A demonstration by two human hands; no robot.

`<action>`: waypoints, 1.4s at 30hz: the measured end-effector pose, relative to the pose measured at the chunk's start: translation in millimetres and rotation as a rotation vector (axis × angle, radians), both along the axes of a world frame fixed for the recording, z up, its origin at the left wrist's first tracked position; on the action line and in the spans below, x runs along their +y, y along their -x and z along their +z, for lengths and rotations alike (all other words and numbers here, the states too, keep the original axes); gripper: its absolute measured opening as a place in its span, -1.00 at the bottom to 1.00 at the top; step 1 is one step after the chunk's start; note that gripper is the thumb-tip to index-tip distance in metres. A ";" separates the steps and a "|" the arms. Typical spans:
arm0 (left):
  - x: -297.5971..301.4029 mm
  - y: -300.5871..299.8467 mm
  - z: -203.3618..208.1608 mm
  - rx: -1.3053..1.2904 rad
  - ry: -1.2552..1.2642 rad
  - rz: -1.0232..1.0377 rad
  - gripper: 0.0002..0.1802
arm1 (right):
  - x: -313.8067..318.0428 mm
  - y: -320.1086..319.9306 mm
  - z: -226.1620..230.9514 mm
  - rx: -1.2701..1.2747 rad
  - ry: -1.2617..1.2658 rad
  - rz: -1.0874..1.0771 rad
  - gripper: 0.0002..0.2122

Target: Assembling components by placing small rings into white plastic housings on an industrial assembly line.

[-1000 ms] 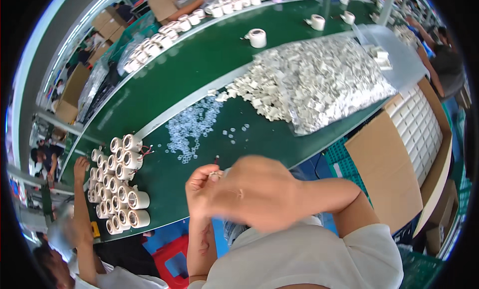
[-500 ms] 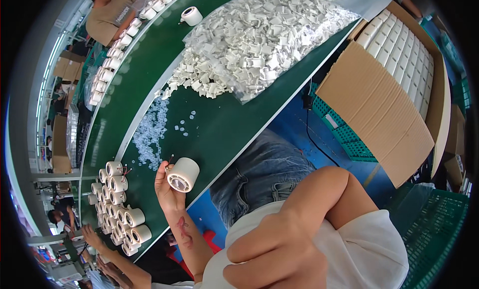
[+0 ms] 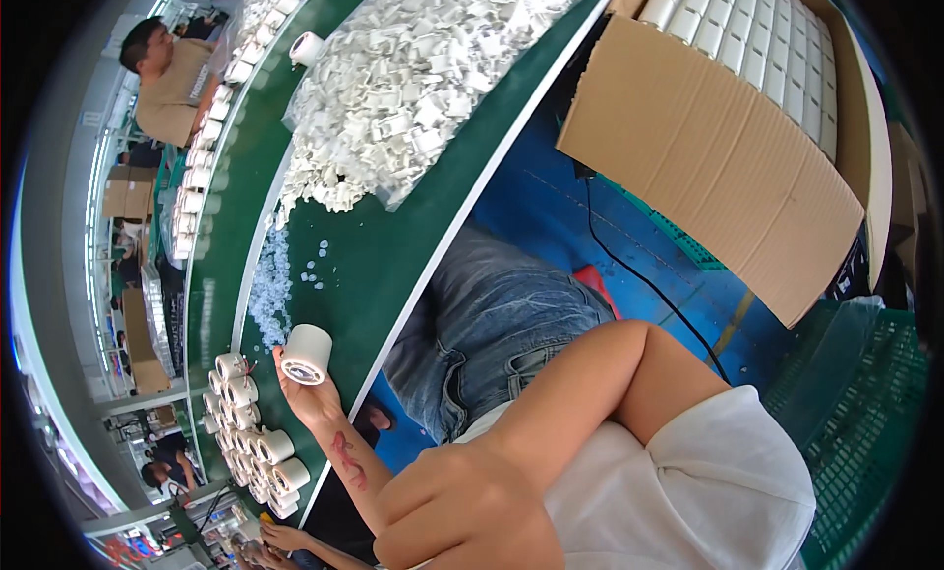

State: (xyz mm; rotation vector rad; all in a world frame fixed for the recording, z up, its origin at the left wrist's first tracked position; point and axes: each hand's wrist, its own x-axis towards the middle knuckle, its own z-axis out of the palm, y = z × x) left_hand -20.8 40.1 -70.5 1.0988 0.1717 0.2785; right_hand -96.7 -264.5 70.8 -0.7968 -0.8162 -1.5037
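Observation:
My left hand (image 3: 311, 401) is closed around a short white cylindrical housing (image 3: 310, 346) with an open ringed end, held over the near edge of the green worktop. My right hand (image 3: 467, 511) is close to the camera in front of my white shirt, with its fingers curled in; whatever they may hold is hidden. Just beyond the held housing is a scatter of small pale-blue translucent pieces (image 3: 269, 293). Similar white housings (image 3: 258, 447) stand in a cluster to the left of my left forearm.
A clear bag of small white plastic parts (image 3: 403, 88) spills onto the green worktop (image 3: 369, 240). A lone housing (image 3: 306, 48) lies behind it. At right stand an open carton (image 3: 708, 167) of white blocks and a green crate (image 3: 865, 422). Other people work across and beside the bench.
The whole view has shifted, with the bench and bag moving left in the picture. My left hand still holds the housing. My right hand appears farther left and remains curled.

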 end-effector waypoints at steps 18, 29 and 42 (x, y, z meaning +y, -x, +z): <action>-25.9 4.0 13.8 -0.001 -0.090 0.109 -0.60 | -56.6 31.1 -45.6 0.123 0.050 0.284 -0.96; -12.5 2.0 13.7 -0.137 0.215 0.051 -0.73 | -138.9 -41.4 -404.2 2.100 0.540 0.388 -0.77; 64.5 29.6 26.1 0.195 0.148 -0.008 -0.81 | -72.0 -95.6 -434.4 1.769 1.223 1.131 -0.56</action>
